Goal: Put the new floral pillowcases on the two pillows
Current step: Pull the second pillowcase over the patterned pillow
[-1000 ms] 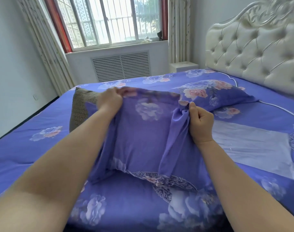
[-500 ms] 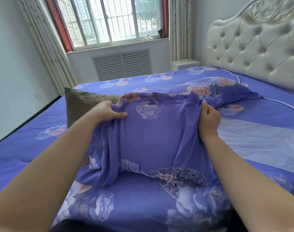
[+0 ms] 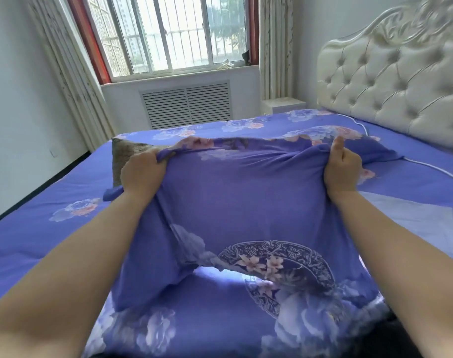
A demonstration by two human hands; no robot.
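A purple floral pillowcase is stretched wide in front of me above the bed. My left hand grips its upper left edge, and my right hand grips the upper right edge with the thumb up. Behind the left hand a brown patterned pillow sticks out, mostly hidden by the case. A second pillow in matching floral fabric lies further back on the right, near the headboard.
The bed wears a purple floral sheet. A cream tufted headboard rises on the right. A pale cloth panel lies flat at right. Window and radiator grille stand at the far wall.
Both hands have moved apart, pulling the pillowcase's top edge wide and taut. The case now covers more of the brown pillow.
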